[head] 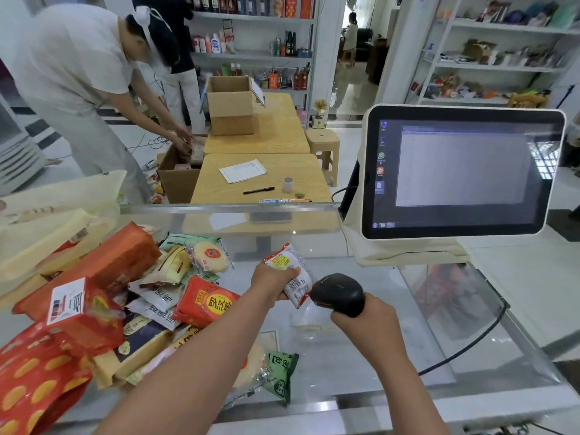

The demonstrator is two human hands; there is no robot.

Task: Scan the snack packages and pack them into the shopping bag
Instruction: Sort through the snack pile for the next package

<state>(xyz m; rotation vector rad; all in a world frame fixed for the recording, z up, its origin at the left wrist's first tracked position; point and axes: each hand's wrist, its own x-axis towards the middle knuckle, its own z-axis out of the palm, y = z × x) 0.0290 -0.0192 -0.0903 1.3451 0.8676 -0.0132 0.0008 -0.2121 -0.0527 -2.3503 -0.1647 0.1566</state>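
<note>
My left hand grips a small white and red snack packet above the glass counter, its barcode turned toward the scanner. My right hand holds a black handheld barcode scanner, whose head nearly touches the packet's barcode. A heap of snack packages in red, orange, white and green lies on the counter's left half. A cream shopping bag lies at the far left behind the heap, partly hidden by the packages.
A white point-of-sale screen stands at the right on the glass counter, and the scanner's black cable trails right. Beyond the counter are wooden tables, cardboard boxes and shelves. A person in white bends over a box at the left.
</note>
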